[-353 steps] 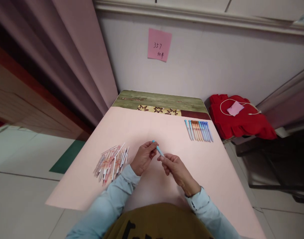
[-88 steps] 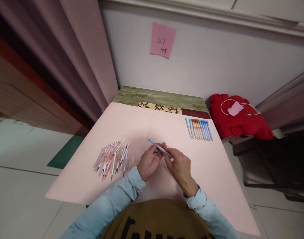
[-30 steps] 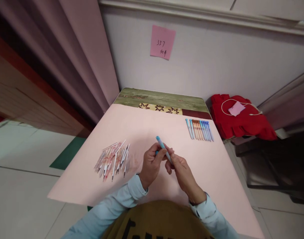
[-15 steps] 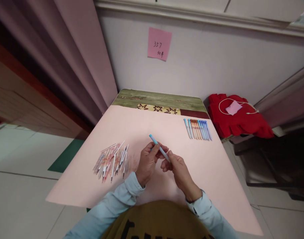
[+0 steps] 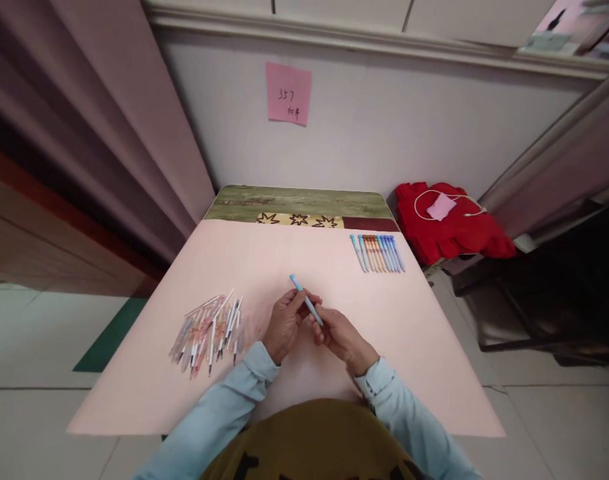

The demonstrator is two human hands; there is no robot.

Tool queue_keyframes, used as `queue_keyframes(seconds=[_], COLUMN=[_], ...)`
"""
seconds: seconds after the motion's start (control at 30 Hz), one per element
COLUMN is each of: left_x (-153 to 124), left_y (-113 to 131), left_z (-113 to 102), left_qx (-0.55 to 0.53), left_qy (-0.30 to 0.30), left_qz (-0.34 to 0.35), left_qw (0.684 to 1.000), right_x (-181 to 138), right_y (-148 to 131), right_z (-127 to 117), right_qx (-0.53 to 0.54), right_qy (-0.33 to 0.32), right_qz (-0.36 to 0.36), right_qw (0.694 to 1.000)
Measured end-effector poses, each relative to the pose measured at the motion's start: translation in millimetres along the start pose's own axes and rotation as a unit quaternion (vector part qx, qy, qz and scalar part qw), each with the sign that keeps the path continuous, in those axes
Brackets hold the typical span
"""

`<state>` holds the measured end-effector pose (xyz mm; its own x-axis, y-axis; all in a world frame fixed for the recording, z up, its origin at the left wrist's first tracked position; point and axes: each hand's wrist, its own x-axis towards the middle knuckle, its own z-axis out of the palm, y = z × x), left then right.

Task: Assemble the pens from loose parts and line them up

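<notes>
Head view. Blue pen (image 5: 307,300) held above the pale pink table sheet (image 5: 224,250), between the two hands, aslant, turquoise end pointing away from the body. Left hand (image 5: 283,323): partly closed, thumb and fingers pinching the barrel around its middle. Right hand (image 5: 342,340): fingers curled in, thumb and fingertips at the pale lower end. Grip at two places probably steadies the barrel and leaves the turquoise end free.

Row of pens (image 5: 378,255) at far right of sheet: side by side, heads toward the wall, turquoise, brown and blue grouped; likely laid so for colours to be told apart. Leftmost one slightly apart from its neighbour.

Pile of pen refills (image 5: 209,333) near the left forearm: white tubes, dark tips, some in pinkish clear sleeves, lying at mixed angles; position presumably suits the left hand's reach.

Containers: only the pen barrels and the clear sleeves. Held barrel looks opaque; cannot tell whether a refill sits inside. Some sleeves overlap too closely to read their contents.
</notes>
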<state>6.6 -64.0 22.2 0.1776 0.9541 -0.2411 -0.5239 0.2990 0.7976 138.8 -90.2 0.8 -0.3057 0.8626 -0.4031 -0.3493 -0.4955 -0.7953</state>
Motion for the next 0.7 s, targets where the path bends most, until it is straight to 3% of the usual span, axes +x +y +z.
queue_keyframes(seconds=[0.07, 0.13, 0.2, 0.23, 0.27, 0.33, 0.4, 0.47, 0.57, 0.7], left_x=[1.0, 2.1, 3.9, 5.1, 6.3, 8.4, 9.3, 8.6, 7.2, 14.9], left_y=[-3.2, -6.5, -9.5, -10.8, -12.0, -13.7, -15.2, -17.3, -22.9, -27.0], left_z=[2.6, 5.9, 8.9, 10.1, 10.9, 12.0, 13.3, 15.8, 20.4, 16.9], left_qx=[0.025, 0.043, 0.047, 0.044, 0.038, 0.022, 0.014, 0.013, 0.006, -0.023], left_qy=[0.034, 0.059, 0.063, 0.058, 0.051, 0.029, 0.003, -0.02, -0.038, -0.02], left_qz=[0.009, 0.008, -0.006, -0.014, -0.021, -0.032, -0.037, -0.036, -0.028, -0.039], left_qw=[0.999, 0.997, 0.997, 0.997, 0.998, 0.999, 0.999, 0.999, 0.999, 0.999], right_x=[-1.9, -4.4, -6.1, -6.4, -6.5, -5.9, -5.0, -4.3, -3.8, -5.2], right_y=[-0.7, -1.1, -0.6, -0.3, 0.1, 0.2, -1.0, -3.0, -4.5, 1.8], right_z=[0.0, 0.1, -0.5, -1.4, -2.9, -7.9, -15.2, -23.0, -29.4, -26.6], right_qx=[-0.141, -0.286, -0.37, -0.382, -0.376, -0.309, -0.19, -0.074, 0.003, -0.033], right_qy=[0.076, 0.164, 0.222, 0.231, 0.226, 0.183, 0.112, 0.048, 0.004, 0.078], right_qz=[-0.11, -0.207, -0.257, -0.268, -0.269, -0.242, -0.178, -0.106, -0.063, -0.135], right_qw=[0.981, 0.921, 0.865, 0.854, 0.857, 0.901, 0.959, 0.99, 0.998, 0.987])
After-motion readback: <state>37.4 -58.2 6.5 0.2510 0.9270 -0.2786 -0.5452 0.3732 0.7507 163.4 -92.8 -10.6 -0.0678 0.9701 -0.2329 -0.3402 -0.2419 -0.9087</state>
